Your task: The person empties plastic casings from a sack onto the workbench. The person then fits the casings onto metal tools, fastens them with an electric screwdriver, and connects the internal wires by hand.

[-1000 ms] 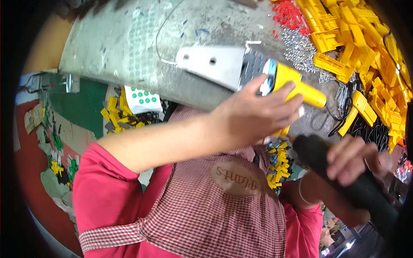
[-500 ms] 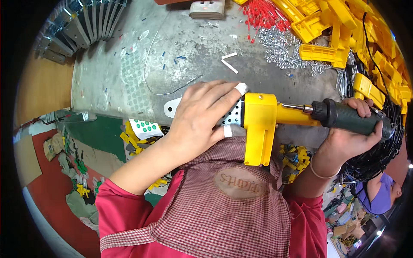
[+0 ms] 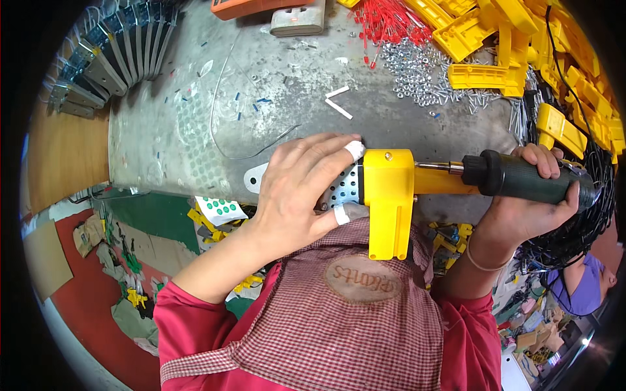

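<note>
- The left hand (image 3: 297,189) lies palm-down, fingers spread and curled over a perforated metal plate (image 3: 342,186), pressing it against the yellow plastic housing (image 3: 389,199); two of its fingertips are wrapped in white tape.
- The right hand (image 3: 531,202) is closed round the dark green grip of a powered screwdriver (image 3: 525,179), held level, with its bit running left into the side of the yellow plastic housing.
- The yellow plastic housing sits between the two hands at the near edge of the grey metal workbench (image 3: 195,130), its long leg hanging down over the checked apron (image 3: 352,326).
- A rounded tab of the perforated metal plate, with a hole in it, sticks out left of the yellow plastic housing, beyond the left hand.
- Whether the bit sits on a screw cannot be made out, as the housing hides its tip.
- Beyond the yellow plastic housing, further up the bench, lie two white strips (image 3: 338,101) and a thin loose wire (image 3: 225,98).
- Up and right of the housing is a heap of small silver screws and nuts (image 3: 424,72), with red cable ties (image 3: 385,26) just past it.
- Right of that heap, more yellow plastic parts (image 3: 508,45) are piled.
- Far left of the housing, a fanned row of grey metal brackets (image 3: 111,58) stands at the bench corner.
</note>
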### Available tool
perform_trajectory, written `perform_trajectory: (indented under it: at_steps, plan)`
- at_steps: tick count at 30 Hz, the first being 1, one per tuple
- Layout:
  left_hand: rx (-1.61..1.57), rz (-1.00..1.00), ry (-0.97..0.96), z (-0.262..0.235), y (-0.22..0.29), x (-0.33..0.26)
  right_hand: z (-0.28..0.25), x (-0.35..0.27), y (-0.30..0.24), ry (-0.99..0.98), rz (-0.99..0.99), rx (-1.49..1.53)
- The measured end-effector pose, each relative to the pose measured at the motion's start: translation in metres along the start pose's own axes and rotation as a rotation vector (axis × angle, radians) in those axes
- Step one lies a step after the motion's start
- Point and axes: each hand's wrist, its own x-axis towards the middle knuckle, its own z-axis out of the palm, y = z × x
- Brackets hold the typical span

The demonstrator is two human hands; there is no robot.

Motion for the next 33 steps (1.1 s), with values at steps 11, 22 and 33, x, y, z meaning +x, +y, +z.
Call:
perform_trajectory:
  at_steps: [11,22,33]
  plan:
    - [0.031,0.031,0.039,0.005,-0.001,-0.002,0.007,-0.001,0.003,0.119,-0.007,-0.046]
    - [0.062,0.024,0.041,0.002,0.002,-0.001,-0.003,-0.038,-0.009,0.004,-0.025,0.012]
    - [0.079,0.027,0.051,0.005,0.002,0.0,-0.006,-0.035,-0.012,0.042,-0.071,-0.017]
